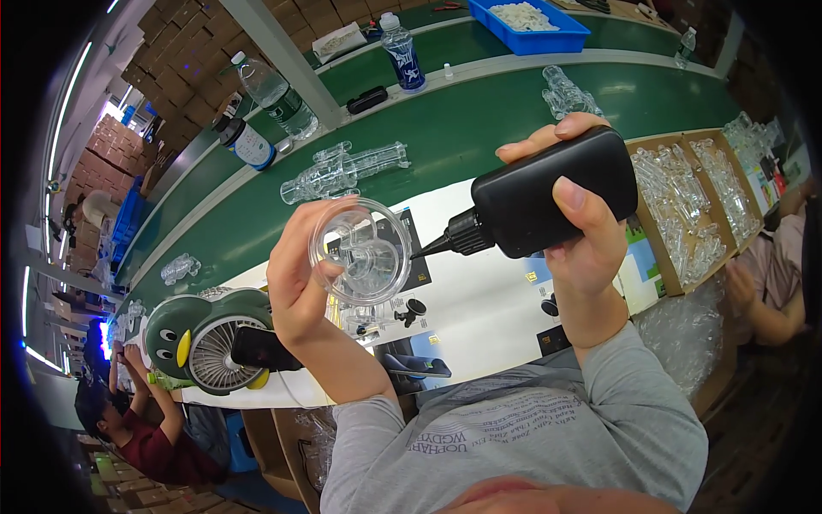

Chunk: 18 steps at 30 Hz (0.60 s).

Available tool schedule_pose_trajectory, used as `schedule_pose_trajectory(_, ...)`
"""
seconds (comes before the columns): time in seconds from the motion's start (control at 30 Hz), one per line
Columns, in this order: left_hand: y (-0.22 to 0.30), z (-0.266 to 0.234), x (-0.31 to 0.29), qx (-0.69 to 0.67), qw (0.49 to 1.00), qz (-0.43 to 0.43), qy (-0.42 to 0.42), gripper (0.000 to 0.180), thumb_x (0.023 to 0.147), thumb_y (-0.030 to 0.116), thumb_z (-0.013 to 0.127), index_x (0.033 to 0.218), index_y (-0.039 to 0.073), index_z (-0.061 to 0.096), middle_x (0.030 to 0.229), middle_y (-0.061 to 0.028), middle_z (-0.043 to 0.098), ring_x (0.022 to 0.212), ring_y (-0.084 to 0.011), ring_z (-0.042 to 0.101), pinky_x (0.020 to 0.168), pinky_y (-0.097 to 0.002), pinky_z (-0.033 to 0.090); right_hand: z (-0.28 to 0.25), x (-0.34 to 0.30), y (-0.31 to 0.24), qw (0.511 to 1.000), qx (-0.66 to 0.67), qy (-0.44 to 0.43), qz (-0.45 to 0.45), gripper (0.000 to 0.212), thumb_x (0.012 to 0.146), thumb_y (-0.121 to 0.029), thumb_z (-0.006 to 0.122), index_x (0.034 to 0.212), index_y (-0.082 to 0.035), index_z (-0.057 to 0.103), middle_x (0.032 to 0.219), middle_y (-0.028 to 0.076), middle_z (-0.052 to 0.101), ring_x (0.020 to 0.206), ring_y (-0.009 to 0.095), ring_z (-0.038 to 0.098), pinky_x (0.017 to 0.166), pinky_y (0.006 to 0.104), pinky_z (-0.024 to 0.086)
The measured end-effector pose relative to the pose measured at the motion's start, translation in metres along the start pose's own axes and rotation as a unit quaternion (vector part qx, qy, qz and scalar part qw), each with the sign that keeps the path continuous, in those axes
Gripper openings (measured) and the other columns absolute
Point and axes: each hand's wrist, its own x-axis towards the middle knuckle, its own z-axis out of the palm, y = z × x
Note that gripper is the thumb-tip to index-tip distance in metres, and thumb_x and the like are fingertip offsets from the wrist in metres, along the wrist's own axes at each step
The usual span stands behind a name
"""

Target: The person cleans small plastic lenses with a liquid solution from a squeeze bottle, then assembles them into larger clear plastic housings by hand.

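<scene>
On the green bench, a branched clear piece lies just beyond the left hand, with a penguin fan near that forearm and a dark device in front of its grille. A box of clear parts sits beyond the right hand; bottles and a blue tray stand farther back. Held over white printed paper, the cup is transparent, round-rimmed, its mouth facing up, gripped by the left fingers. The right hand clasps a black bottle, its tapered nozzle pointing at the rim; contact is unclear.
</scene>
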Motion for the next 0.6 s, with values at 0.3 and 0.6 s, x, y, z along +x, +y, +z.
schedule_pose_trajectory(0.3, -0.003, 0.000, -0.002, -0.041, 0.999, -0.024, 0.010, 0.047, 0.080, 0.030, 0.060, 0.106, -0.009, 0.057, 0.103, -0.0193, 0.061, 0.096, -0.0277, 0.057, 0.086, -0.0358, 0.042, -0.008, 0.003, 0.004, 0.998, 0.047, -0.029, -0.036, 0.040, 0.073, -0.008, 0.060, 0.108, -0.004, 0.042, 0.094, 0.020, 0.061, 0.083, 0.021, 0.063, 0.071, 0.0318, 0.055)
schedule_pose_trajectory(0.6, -0.002, 0.003, 0.000, -0.040, 0.999, -0.015, -0.008, 0.048, 0.082, 0.033, 0.056, 0.103, -0.010, 0.057, 0.101, -0.0211, 0.061, 0.094, -0.0297, 0.058, 0.085, -0.0367, 0.043, -0.010, 0.002, 0.001, 0.998, 0.060, -0.023, -0.020, 0.040, 0.074, -0.009, 0.060, 0.109, -0.005, 0.041, 0.096, 0.020, 0.061, 0.079, 0.021, 0.064, 0.066, 0.0284, 0.056)
